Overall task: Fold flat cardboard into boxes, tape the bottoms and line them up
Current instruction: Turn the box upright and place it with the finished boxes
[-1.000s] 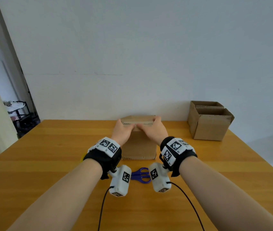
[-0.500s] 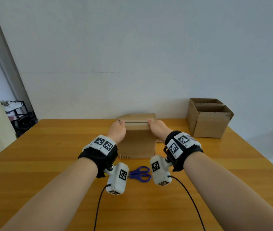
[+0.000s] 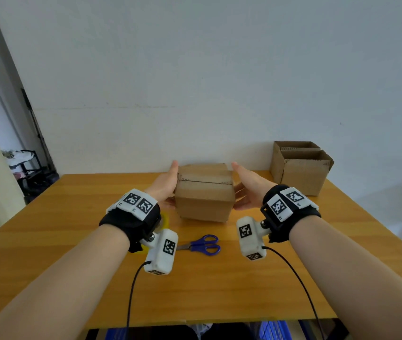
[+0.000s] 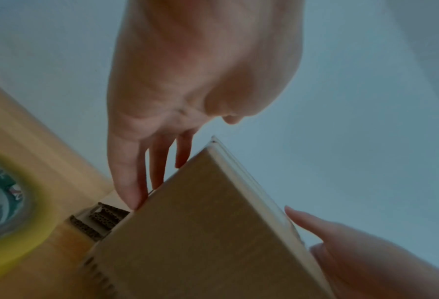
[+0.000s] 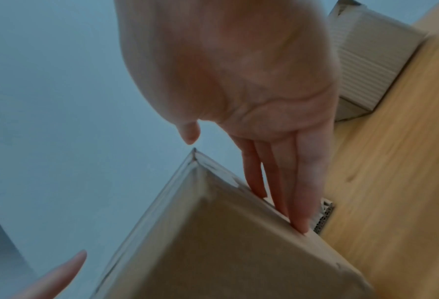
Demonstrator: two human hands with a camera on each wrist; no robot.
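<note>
A brown cardboard box (image 3: 204, 202) sits between my hands at the middle of the table (image 3: 72, 241), closed flaps up, with a seam across its top. It leans a little toward me. My left hand (image 3: 166, 187) lies flat against its left side, fingers (image 4: 129, 178) straight. On the opposite side my right hand (image 3: 246, 190) presses with straight fingers (image 5: 300, 192). The wrist views show the box (image 4: 200, 232) (image 5: 226, 252) from below, with corrugated flap edges at its underside.
Two open folded boxes (image 3: 300, 173) stand in a row at the back right by the wall. Blue-handled scissors (image 3: 202, 244) lie in front of the box. A yellow tape roll (image 3: 164, 220) (image 4: 16, 232) lies partly hidden under my left wrist.
Both hands slid from the top seam out to the box's left and right sides. The box now leans toward me and looks slightly raised.
</note>
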